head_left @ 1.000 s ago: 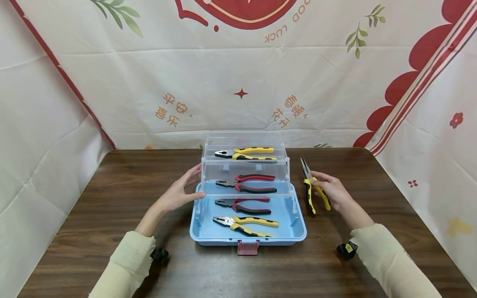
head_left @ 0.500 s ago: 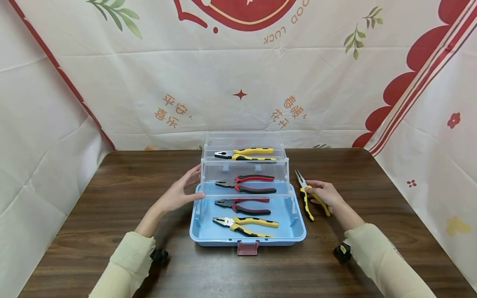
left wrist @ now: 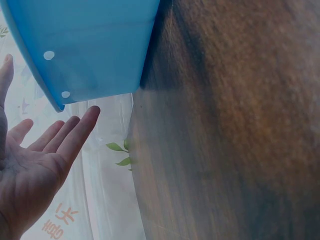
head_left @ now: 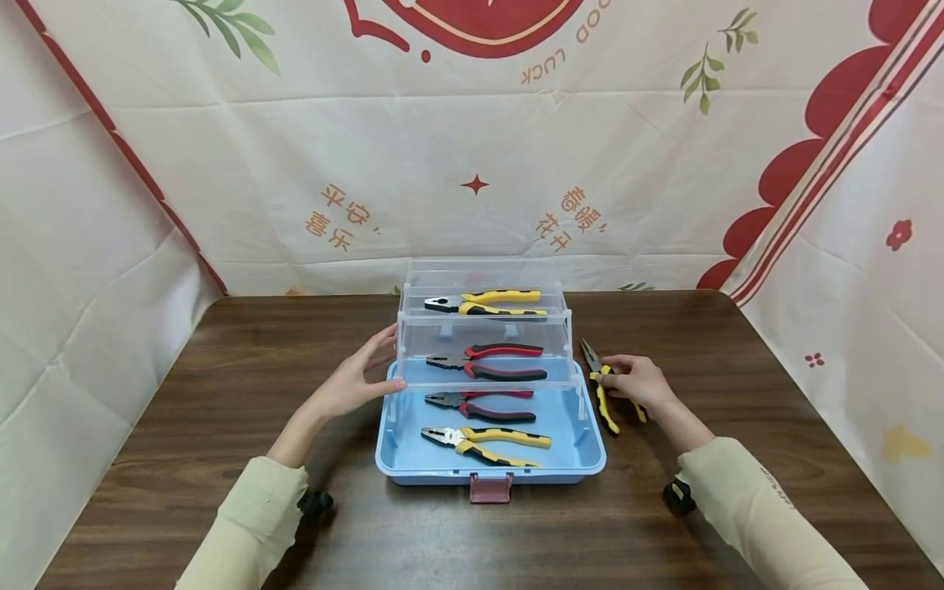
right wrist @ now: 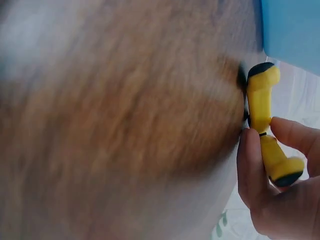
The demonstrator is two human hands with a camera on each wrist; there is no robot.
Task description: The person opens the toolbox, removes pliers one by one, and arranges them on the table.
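In the head view, long-nosed pliers (head_left: 601, 399) with yellow-and-black handles lie right of centre, just beside the box (head_left: 435, 475), with their nose towards the upper left. The right hand (head_left: 640, 383) pinches them near the pivot between thumb and fingers, a grip that probably balances the tool and leaves its tip uncovered. The handles are spread apart; whether they rest on the worktop (head_left: 184, 426) or hang just above it, I cannot tell.

The blue box stands at the centre with its pink latch (head_left: 490, 490) at the front. Its clear trays (head_left: 556, 328) rise in steps towards the back, seemingly so that each level can be reached from above. Yellow pliers (head_left: 501, 296) lie in the top tray and red-and-black pliers (head_left: 509, 374) in the one below. In the base are a second red-handled pair (head_left: 494, 414) and, nearer the front, a yellow-and-black pair (head_left: 509, 437). All four point left, handles to the right, perhaps to fit the long compartments.

Left of centre, the left hand (head_left: 347, 385) has its fingers spread by the box's side, the thumb overlapping the tray's lower corner. It is likely there to steady the box, though firm contact cannot be confirmed.
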